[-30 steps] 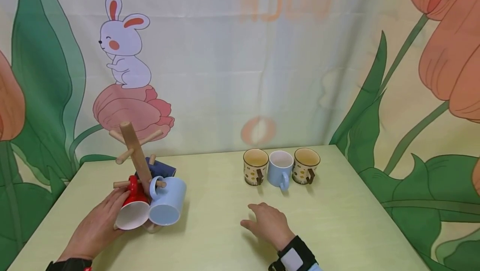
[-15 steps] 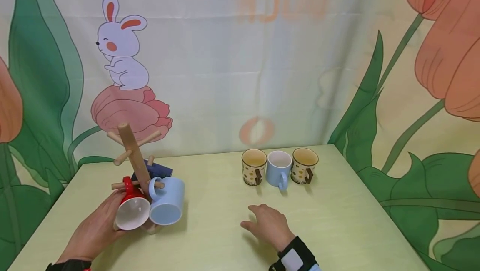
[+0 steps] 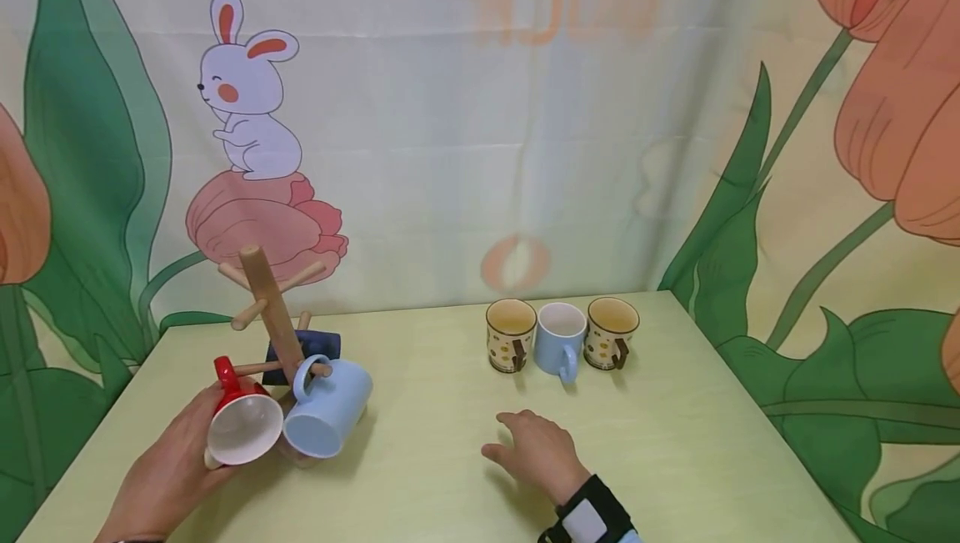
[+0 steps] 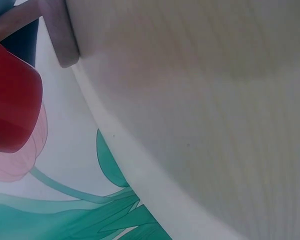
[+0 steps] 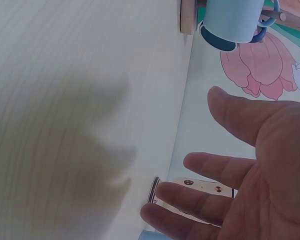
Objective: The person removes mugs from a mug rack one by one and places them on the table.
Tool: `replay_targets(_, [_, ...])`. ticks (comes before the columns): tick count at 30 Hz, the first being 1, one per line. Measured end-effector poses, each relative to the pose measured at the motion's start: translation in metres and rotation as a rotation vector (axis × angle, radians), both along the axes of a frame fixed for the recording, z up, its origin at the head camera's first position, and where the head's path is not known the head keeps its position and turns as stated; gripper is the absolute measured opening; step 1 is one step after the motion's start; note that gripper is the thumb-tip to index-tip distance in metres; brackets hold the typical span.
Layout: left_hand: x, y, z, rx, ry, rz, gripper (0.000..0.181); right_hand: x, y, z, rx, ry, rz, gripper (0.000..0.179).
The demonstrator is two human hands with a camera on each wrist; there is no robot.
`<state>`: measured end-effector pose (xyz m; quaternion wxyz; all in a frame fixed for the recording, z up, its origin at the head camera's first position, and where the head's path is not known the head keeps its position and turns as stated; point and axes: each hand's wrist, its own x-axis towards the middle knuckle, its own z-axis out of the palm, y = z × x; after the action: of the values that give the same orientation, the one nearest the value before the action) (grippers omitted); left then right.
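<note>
My left hand (image 3: 161,468) grips a red mug (image 3: 246,426) with a white inside, its mouth tipped toward me. The mug's handle is at the outer end of a lower peg on the wooden mug tree (image 3: 273,318). In the left wrist view the red mug (image 4: 15,100) shows at the left edge, and most of that hand is out of frame. A light blue mug (image 3: 330,409) hangs tilted from another lower peg, and a dark blue mug (image 3: 322,346) hangs behind the post. Over the table, my right hand (image 3: 536,451) holds nothing, fingers spread.
Toward the back right of the table (image 3: 427,443) stand two patterned mugs (image 3: 501,347) with a light blue mug (image 3: 555,351) between them, handles facing me. The tree's upper pegs (image 3: 302,276) carry no mugs. A printed cloth (image 3: 420,151) hangs behind the table.
My left hand has drawn the red mug left, its handle sliding outward along the peg. The hanging light blue mug has become more tilted. My right hand stays in place.
</note>
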<state>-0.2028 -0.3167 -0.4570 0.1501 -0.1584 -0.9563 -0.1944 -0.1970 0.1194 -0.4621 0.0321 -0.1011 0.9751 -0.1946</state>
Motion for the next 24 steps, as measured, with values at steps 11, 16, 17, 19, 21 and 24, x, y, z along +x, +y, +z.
replay_targets(11, [0.020,-0.006,0.011,0.133,0.156,0.026,0.117,0.000,0.001,0.001,0.003,0.004,0.002,0.054])
replay_targets(16, [0.033,-0.001,0.020,0.178,0.157,0.114,0.115,0.000,0.000,0.003,-0.010,0.012,0.001,0.053])
replay_targets(17, [0.036,0.001,0.021,0.184,0.158,0.135,0.114,0.000,0.000,0.003,-0.011,0.013,0.002,0.054])
replay_targets(19, [0.041,0.004,0.024,0.198,0.160,0.182,0.113,0.000,0.000,0.003,-0.012,0.016,0.003,0.054])
replay_targets(21, [0.045,0.008,0.027,0.235,0.185,0.221,0.109,0.000,0.000,0.003,-0.009,0.017,0.004,0.054])
replay_targets(24, [0.049,0.013,0.031,0.274,0.203,0.272,0.105,-0.001,-0.001,0.002,-0.008,0.015,0.006,0.054])
